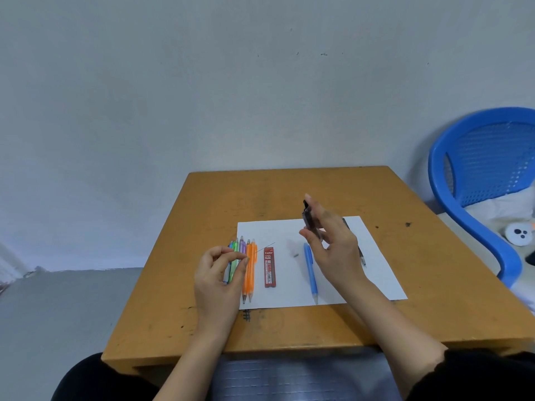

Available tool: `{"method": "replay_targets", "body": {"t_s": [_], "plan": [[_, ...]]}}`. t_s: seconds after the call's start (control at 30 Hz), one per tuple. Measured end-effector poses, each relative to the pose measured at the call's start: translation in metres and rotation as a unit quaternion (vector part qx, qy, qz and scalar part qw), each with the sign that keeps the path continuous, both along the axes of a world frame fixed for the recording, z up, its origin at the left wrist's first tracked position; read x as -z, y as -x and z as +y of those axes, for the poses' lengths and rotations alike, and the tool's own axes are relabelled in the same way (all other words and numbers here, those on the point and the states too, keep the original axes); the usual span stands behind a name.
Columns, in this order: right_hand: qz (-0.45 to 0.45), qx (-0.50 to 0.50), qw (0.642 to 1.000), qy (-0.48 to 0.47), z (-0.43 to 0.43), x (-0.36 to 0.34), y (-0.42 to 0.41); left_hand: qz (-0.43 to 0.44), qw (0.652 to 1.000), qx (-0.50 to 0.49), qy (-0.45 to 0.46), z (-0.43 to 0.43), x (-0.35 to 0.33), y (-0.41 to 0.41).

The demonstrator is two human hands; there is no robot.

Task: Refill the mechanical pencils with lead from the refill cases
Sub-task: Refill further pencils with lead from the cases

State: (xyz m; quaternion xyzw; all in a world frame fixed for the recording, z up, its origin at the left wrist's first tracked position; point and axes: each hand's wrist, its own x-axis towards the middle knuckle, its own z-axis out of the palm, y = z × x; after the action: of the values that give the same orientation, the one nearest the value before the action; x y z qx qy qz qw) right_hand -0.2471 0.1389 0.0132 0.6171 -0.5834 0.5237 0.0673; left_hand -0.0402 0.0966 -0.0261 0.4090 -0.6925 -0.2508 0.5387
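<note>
Closest to the camera are dark sleeves and a lap tucked under the near edge of a scuffed wooden desk (289, 192). Both hands are up over a white sheet of paper (376, 270) lying on it.

The left hand (220, 273) has thumb and forefinger pressed together on one end of a single thin lead (265, 248). The rest of the stick pokes out up and to the right. The other fingers are curled loosely.

The right hand (333, 244) is raised a bit higher, with its fingers wrapped around a dark refill case (307, 218) held roughly upright. Can't tell if the cap is on or off.

On the paper, left to right:
- a bunch of pastel pencils (242, 246), partly hidden behind the left hand
- two orange pencils (249, 273) side by side, tips toward the person
- a red refill case (269, 267) lying flat just beside them
- a tiny grey bit (295, 255), too small to identify
- a blue pencil (311, 273)
- a dark pencil (362, 256), mostly behind the right hand

Farther back on the right there's a blue plastic chair (469, 146), then a plain pale wall (202, 82).
</note>
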Motion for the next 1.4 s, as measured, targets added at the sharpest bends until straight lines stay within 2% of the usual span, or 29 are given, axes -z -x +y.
{"method": "replay_targets", "body": {"t_s": [0.43,0.57,0.7,0.8,0.93,1.1,1.4], "plan": [[-0.072,-0.008,0.997,-0.009,0.010,-0.005,-0.011,0.012,1.000,-0.017,0.008,0.004,-0.003,0.000],[-0.121,0.009,0.989,-0.082,0.013,-0.011,-0.017,0.011,0.999,-0.031,0.005,0.004,-0.005,0.001],[-0.205,-0.037,0.968,-0.138,0.016,-0.013,-0.025,0.010,0.999,-0.036,0.003,0.003,-0.004,0.001],[-0.227,-0.039,0.957,-0.178,0.017,-0.010,-0.030,0.016,0.999,-0.041,-0.003,0.002,-0.004,0.000],[-0.197,-0.012,0.952,-0.235,0.015,-0.004,-0.037,0.018,0.999,-0.045,-0.007,0.002,-0.004,0.001],[-0.101,0.015,0.950,-0.294,0.011,0.004,-0.047,0.026,0.999,-0.044,-0.013,0.001,-0.003,0.000],[0.016,0.028,0.920,-0.390,0.005,0.000,-0.054,0.024,0.998,-0.041,-0.030,0.001,-0.001,-0.001]]}}
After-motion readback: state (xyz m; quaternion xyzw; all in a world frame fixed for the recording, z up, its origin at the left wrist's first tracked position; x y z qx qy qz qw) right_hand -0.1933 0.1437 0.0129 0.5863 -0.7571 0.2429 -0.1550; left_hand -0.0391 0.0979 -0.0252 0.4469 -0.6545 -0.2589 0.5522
